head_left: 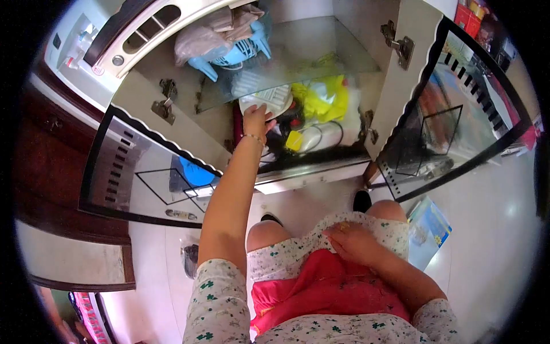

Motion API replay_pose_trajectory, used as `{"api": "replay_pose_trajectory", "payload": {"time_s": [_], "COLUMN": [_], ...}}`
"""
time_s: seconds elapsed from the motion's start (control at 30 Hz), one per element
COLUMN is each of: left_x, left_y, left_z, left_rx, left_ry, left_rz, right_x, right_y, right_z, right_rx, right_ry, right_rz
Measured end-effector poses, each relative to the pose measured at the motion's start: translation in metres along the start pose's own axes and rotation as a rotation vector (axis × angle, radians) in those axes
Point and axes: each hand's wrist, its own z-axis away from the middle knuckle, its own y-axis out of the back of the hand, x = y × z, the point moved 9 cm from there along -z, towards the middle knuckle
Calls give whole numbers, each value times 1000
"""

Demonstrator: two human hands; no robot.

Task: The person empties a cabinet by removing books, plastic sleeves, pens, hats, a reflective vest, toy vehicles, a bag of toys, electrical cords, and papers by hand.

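White ribbed tray point(279, 97) seen at 12 o'clock inside cabinet point(366, 28), yellow bundle point(326, 106) at its 3 o'clock. Near rim touched by left hand point(259, 119); whether gripped, cannot tell. Right hand point(352, 242) rested loosely on lap point(306, 236), 4 o'clock, nothing held. Tray judged light, stiff, slightly slippery; best held by rim.

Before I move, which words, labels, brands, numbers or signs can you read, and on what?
No text is readable.
Round pink-and-white sticker, upper left: too small.
Flat blue-and-white packet on the right: any print blurred.
Bright red box-like item, upper right: too small.
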Motion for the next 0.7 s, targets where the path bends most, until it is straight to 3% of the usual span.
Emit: {"api": "replay_pose_trajectory", "payload": {"time_s": [0.07,0.27,0.3,0.4,0.5,0.6,0.7], "left_x": [-4,-50,-39,-40,-24,-65,-74], "left_y": [6,2,-2,-5,-36,-27,-26], "left_z": [-35,-95,-81,-76,32,147,185], "left_rx": [173,114,117,-9,-324,-430,-502], "left_ry": [29,324,338,262,223,377,441], "left_rz": [40,202,83,127,108,-187,-250], "right_x": [-4,14,13,9,11,23,55], "right_y": [10,11,11,14,21,27,12], "right_z": [0,6,8,12,15,20,17], "right_rx": [43,28,43,79,175,301,418], "right_ry": [25,-69,-55,-29,-29,-137,-264], "right_rz": [-12,-25,-11,8,-46,-237,-488]}}
